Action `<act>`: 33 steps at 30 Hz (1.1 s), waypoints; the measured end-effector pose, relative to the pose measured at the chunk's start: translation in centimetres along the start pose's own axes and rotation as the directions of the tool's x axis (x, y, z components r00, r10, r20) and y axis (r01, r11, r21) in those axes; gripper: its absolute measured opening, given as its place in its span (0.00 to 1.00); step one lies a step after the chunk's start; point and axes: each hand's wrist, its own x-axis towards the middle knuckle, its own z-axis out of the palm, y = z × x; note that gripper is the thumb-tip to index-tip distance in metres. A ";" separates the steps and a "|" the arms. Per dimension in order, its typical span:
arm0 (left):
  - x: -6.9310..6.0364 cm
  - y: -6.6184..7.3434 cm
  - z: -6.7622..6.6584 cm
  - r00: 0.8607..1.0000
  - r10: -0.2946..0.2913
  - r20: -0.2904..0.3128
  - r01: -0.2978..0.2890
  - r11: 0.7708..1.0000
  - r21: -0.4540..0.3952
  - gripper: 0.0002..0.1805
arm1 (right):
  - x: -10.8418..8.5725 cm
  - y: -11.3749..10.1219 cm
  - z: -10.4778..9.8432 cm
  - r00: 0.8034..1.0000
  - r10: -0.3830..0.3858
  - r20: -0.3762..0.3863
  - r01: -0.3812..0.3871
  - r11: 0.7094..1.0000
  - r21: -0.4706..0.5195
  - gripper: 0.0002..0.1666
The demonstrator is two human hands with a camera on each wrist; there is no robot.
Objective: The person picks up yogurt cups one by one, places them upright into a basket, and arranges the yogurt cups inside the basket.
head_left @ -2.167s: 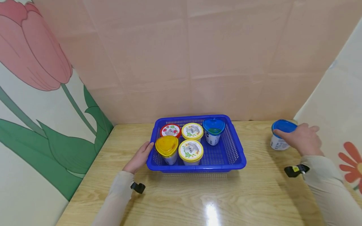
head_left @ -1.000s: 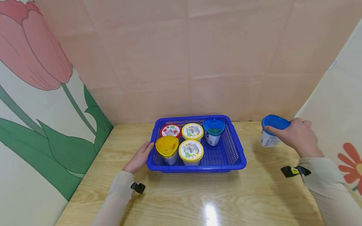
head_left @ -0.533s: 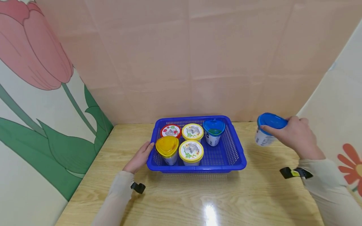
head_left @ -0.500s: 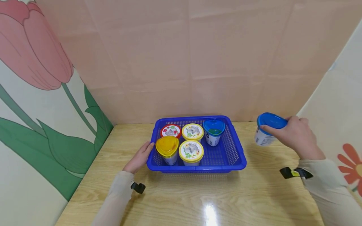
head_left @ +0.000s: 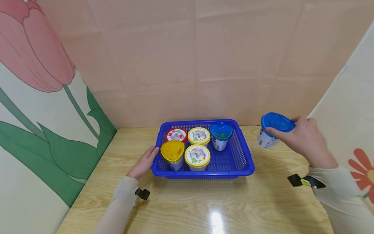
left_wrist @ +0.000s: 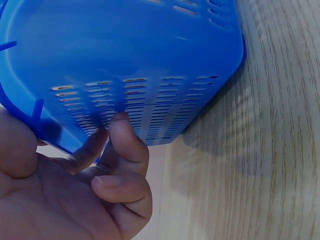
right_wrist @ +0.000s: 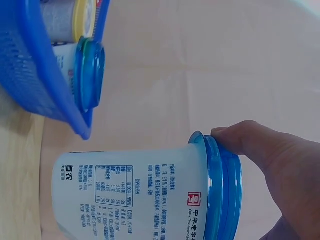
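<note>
My right hand grips a white yogurt cup by its blue lid, held above the table and slightly tilted, right of the basket. My left hand holds the left rim of the blue plastic basket; in the left wrist view its fingers curl beneath the rim against the slotted wall. Inside the basket stand a cup with a red-rimmed lid, two cups with yellow-rimmed lids, a cup with a yellow see-through lid and a blue-lidded cup.
The basket sits on a wood-grain table near its back edge. A pinkish cloth-like wall rises behind. Panels with a painted tulip and a red flower flank the table.
My right hand has lifted the blue-lidded yogurt cup off the table and carried it left toward the basket. My left hand and the basket have stayed in place.
</note>
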 end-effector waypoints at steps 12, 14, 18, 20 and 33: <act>0.0 0.0 0.1 1.000 -0.015 -0.016 0.015 1.000 0.012 0.33 | -0.7 -1.6 -0.7 0.998 -0.056 0.001 0.056 0.998 0.030 0.66; 0.1 0.0 0.0 1.000 -0.017 -0.014 0.017 1.000 0.009 0.33 | -0.6 -1.7 -0.8 0.997 -0.083 0.003 0.083 0.995 0.048 0.65; 0.2 -0.1 0.0 1.000 -0.022 -0.018 0.022 1.000 0.005 0.33 | -0.5 -1.9 -0.9 0.991 -0.131 0.010 0.130 0.988 0.080 0.61; 0.2 -0.1 0.0 1.000 -0.016 -0.017 0.016 1.000 0.003 0.33 | -0.5 -2.1 -0.9 0.989 -0.148 0.014 0.146 0.985 0.095 0.59; -0.1 0.1 0.1 1.000 -0.006 -0.006 0.006 1.000 -0.003 0.32 | -0.9 -3.8 -0.9 0.975 -0.210 0.071 0.201 0.972 0.119 0.58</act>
